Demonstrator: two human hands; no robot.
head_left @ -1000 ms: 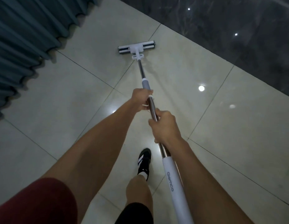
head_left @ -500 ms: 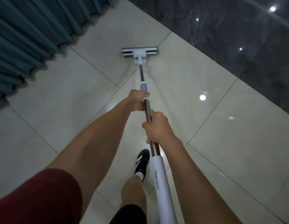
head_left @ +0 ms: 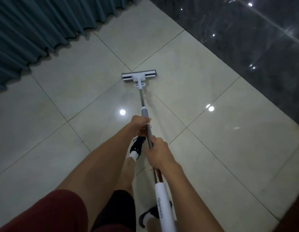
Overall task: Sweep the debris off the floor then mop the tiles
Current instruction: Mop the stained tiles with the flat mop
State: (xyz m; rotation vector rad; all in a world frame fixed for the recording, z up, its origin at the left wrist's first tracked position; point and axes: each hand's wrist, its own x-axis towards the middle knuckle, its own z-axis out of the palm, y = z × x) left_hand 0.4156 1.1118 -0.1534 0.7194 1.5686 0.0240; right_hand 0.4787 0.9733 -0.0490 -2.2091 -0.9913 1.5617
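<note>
While both hands, left hand (head_left: 139, 123) ahead of right hand (head_left: 159, 154), grip the mop (head_left: 145, 113) pole, its head (head_left: 139, 76) rests on pale floor tiles (head_left: 204, 148), between curtain (head_left: 36, 25) hem and dark marble border (head_left: 245, 39).

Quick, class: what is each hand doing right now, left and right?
Left hand: grips the mop handle, farther down the pole.
Right hand: grips the same handle, nearer the body.

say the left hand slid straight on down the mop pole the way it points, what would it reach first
The left hand would first meet the grey collar just ahead of it on the mop pole; beyond that comes bare metal, then the mop head on the tiles.
</note>
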